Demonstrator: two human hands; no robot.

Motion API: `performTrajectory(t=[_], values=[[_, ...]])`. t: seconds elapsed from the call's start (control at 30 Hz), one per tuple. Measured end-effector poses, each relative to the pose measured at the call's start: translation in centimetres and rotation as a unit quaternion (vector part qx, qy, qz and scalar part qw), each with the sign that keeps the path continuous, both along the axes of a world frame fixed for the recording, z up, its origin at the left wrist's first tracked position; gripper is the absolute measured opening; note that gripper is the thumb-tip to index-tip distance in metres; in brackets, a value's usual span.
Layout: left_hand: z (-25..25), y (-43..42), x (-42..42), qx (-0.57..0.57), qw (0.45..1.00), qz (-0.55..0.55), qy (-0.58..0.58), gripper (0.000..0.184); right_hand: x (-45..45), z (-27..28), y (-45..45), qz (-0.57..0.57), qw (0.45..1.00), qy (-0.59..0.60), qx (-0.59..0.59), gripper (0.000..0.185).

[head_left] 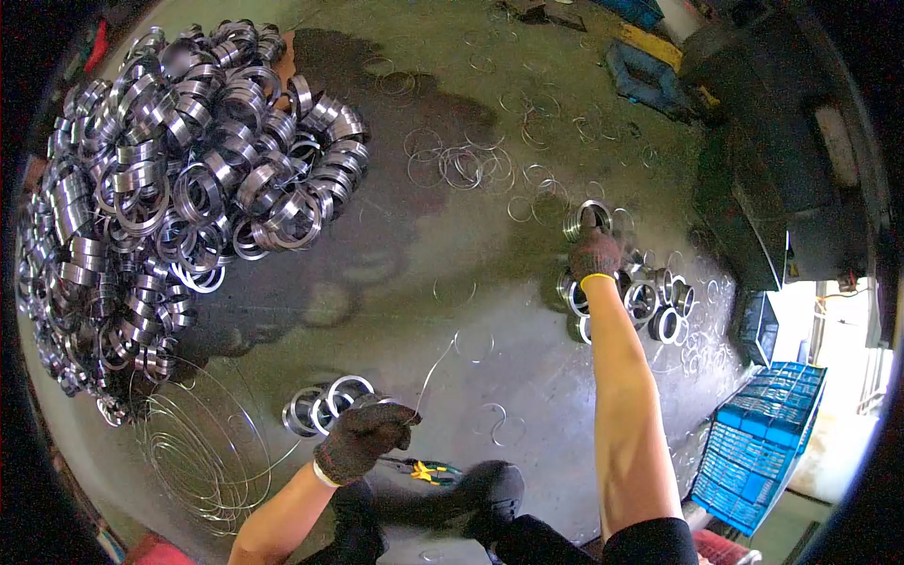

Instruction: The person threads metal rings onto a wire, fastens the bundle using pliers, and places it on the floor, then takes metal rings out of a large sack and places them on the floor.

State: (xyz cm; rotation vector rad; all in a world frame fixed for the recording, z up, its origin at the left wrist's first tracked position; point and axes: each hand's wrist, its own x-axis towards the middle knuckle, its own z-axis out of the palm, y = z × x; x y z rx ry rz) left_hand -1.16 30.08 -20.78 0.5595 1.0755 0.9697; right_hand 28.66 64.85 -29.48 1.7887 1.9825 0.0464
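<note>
Right hand (595,252) partly hides the ring bundle (573,222) it touches, at the upper end of the right-hand cluster; fingertips go in at the ring opening, so cannot tell whether they are clamped or just resting. Left hand (365,441) is closed, thumb and fingers pinching a thin wire (429,379) near the knuckles — inner grip hidden by the glove. Left hand also covers part of the rings (331,403) just beyond it. Big ring pile (202,155) is at far left, its lower edge dim and a small patch near the top blurred. Blue crates (765,443) at right, partly in glare; dark machinery (786,169) behind, shapes unclear.

Rings: shiny, smooth metal, short round bands, some nested in stacks. Wire: thin, bright, springing up in a curve; wire coil (202,452) lies in loose wide loops at lower left. Gloves dark, knitted, pale cuff on the left, yellow on the right. Floor (377,311) grey, worn, with dark stained patches. Crates are slatted plastic.

Counts: one pair of pliers (428,473), yellow-and-black handles, near the left hand; one coil; at least three rings by the left hand; at least five in the right cluster — pile too dense to count.
</note>
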Motion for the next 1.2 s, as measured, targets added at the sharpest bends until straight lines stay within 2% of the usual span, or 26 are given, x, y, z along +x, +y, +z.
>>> performTrajectory(t=[0.1,0.17,0.2,0.23,0.3,0.37,0.43,0.47,0.5,0.57,0.63,0.67,0.7,0.77,0.8,0.83,0.87,0.9,0.93,0.97,1.0,1.03,1.07,1.1,1.17,1.2], values=[[-0.3,0.0,0.4,0.020,1.000,-0.008,0.020,0.021,-0.7,1.2,-0.4,-0.031,0.998,0.047,0.043,0.070],[-0.3,-0.1,0.3,0.024,0.999,-0.006,0.032,0.022,-0.8,0.9,-1.4,-0.144,0.963,0.216,0.069,0.070],[-0.1,0.3,0.1,0.046,0.994,-0.047,0.089,0.022,1.4,-2.4,-1.2,-0.248,0.790,0.560,0.012,0.063],[0.2,0.3,0.1,0.067,0.983,-0.086,0.147,0.023,-1.4,3.8,-4.0,-0.099,0.915,0.375,0.108,0.051],[0.6,0.3,0.2,0.113,0.974,-0.072,0.184,0.023,2.2,-2.6,-3.7,-0.011,0.737,0.668,0.103,0.038],[1.3,0.3,0.5,0.140,0.965,-0.064,0.211,0.023,-3.6,11.3,-10.0,-0.294,0.557,0.767,-0.124,0.039],[1.2,0.1,0.9,0.195,0.944,-0.048,0.262,0.024,-4.0,13.5,-13.1,-0.054,0.756,0.640,-0.128,0.045],[1.0,-0.1,0.9,0.206,0.936,-0.070,0.278,0.024,-5.3,16.7,-15.0,-0.003,0.840,0.536,-0.084,0.042],[0.8,-0.4,1.0,0.216,0.926,-0.093,0.294,0.024,-5.2,16.3,-16.7,-0.078,0.722,0.664,-0.176,0.047],[0.5,-0.9,1.2,0.236,0.909,-0.108,0.328,0.023,-7.5,19.6,-19.7,0.033,0.818,0.539,-0.199,0.051],[0.7,-1.5,1.3,0.206,0.933,-0.113,0.274,0.021,-8.5,18.1,-22.9,0.195,0.766,0.588,-0.171,0.055],[0.4,-2.3,1.2,0.155,0.891,-0.203,0.374,0.030,-9.4,18.0,-24.7,0.278,0.780,0.546,-0.129,0.053],[-0.7,-3.5,1.4,0.237,0.801,-0.176,0.520,0.035,-10.6,18.1,-26.3,0.358,0.784,0.500,-0.084,0.050],[-2.1,-4.9,0.8,0.139,0.919,-0.174,0.324,0.041,-12.1,18.4,-28.8,0.359,0.786,0.493,-0.096,0.044],[-5.2,-6.5,1.1,0.135,0.961,-0.112,0.213,0.045,-12.4,18.9,-29.7,0.370,0.808,0.451,-0.076,0.041],[-4.6,-6.6,0.8,0.134,0.961,-0.110,0.213,0.045,-12.8,19.7,-30.3,0.380,0.828,0.408,-0.056,0.037],[-3.9,-6.4,0.5,0.131,0.981,-0.060,0.131,0.045,-13.3,21.3,-30.7,0.332,0.871,0.348,-0.098,0.026],[-3.2,-6.2,0.6,0.128,0.991,-0.010,0.047,0.045,-12.9,21.1,-31.2,0.334,0.871,0.346,-0.098,0.026],[-2.6,-6.1,1.6,0.103,0.985,0.105,-0.091,0.035,-12.0,20.3,-31.6,0.249,0.873,0.406,-0.105,0.023],[-1.9,-6.2,1.5,0.106,0.985,0.102,-0.095,0.035,-11.3,19.4,-31.9,0.159,0.866,0.461,-0.110,0.021],[-1.1,-6.2,1.1,0.095,0.995,0.023,0.037,0.033,-11.2,17.9,-31.9,0.097,0.830,0.547,-0.058,0.021],[-0.7,-6.1,0.7,0.086,0.980,-0.058,0.168,0.031,-11.5,18.6,-31.9,0.096,0.833,0.543,-0.049,0.021],[-6.0,-7.7,1.3,0.235,0.877,-0.103,0.405,0.031,-11.9,19.6,-31.5,-0.021,0.772,0.620,-0.136,0.022],[-5.6,-7.4,2.3,0.129,0.966,-0.030,0.224,0.029,-11.9,20.2,-31.5,-0.140,0.686,0.680,-0.218,0.024],[-2.2,-6.6,2.1,0.203,0.961,-0.020,0.187,0.027,-11.5,19.1,-31.6,-0.116,0.684,0.694,-0.191,0.025],[-0.7,-6.0,1.9,0.147,0.968,-0.056,0.194,0.024,-11.7,18.8,-31.7,-0.196,0.652,0.710,-0.180,0.024]])
